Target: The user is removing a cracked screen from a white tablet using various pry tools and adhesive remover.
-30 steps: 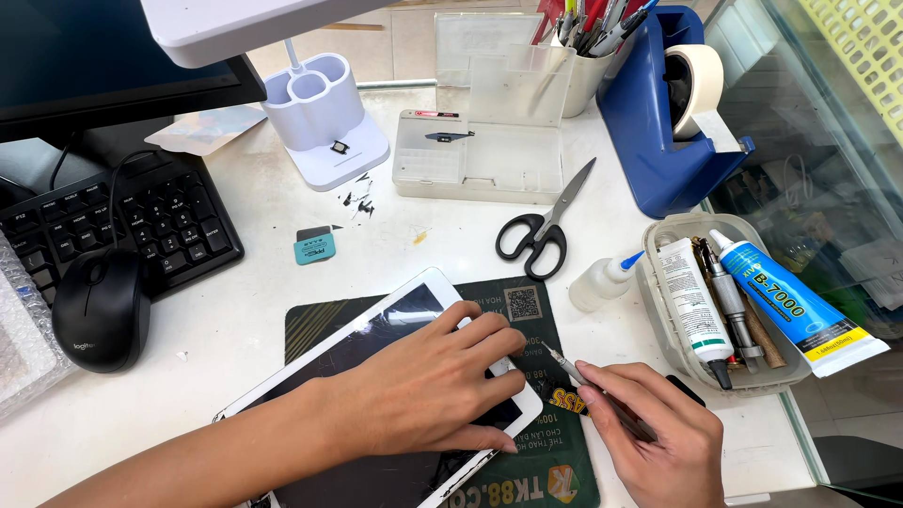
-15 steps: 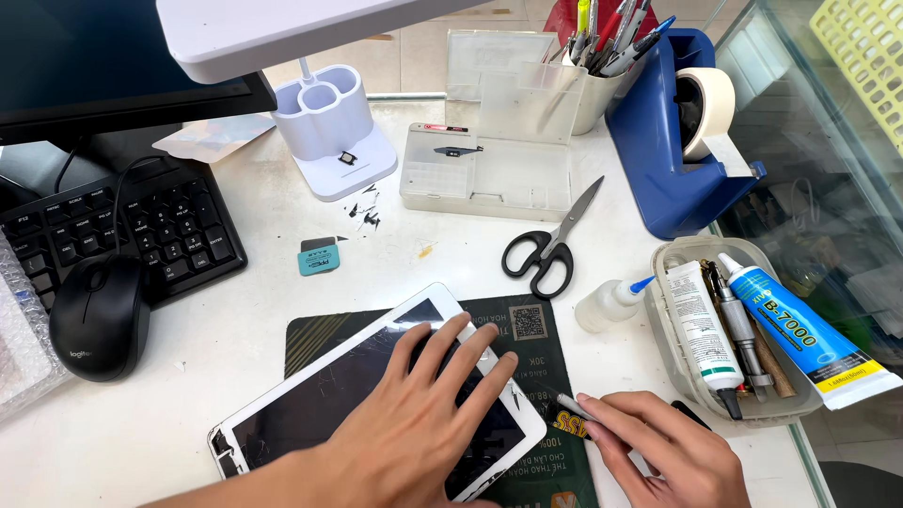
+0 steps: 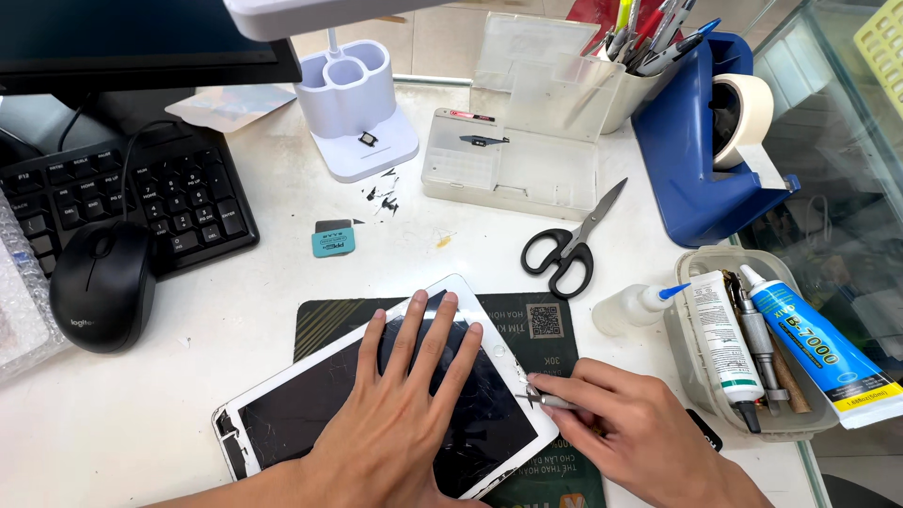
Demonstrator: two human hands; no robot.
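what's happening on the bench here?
A person is working on a white tablet with a cracked screen, lying on a dark mat. The left hand presses flat on the glass. The right hand holds a thin metal tool with its tip at the tablet's right edge. Scissors and a tray of glue tubes sit nearby, untouched.

Tablet on the mat, tools ringed around it.
The cracked white-framed tablet [image 3: 376, 404] lies on the dark rectangular work mat [image 3: 546, 325]; black-handled steel scissors [image 3: 569, 249] sit behind it, black computer mouse [image 3: 102, 284] to its left, clear plastic tray of glue tubes [image 3: 701, 400] right.
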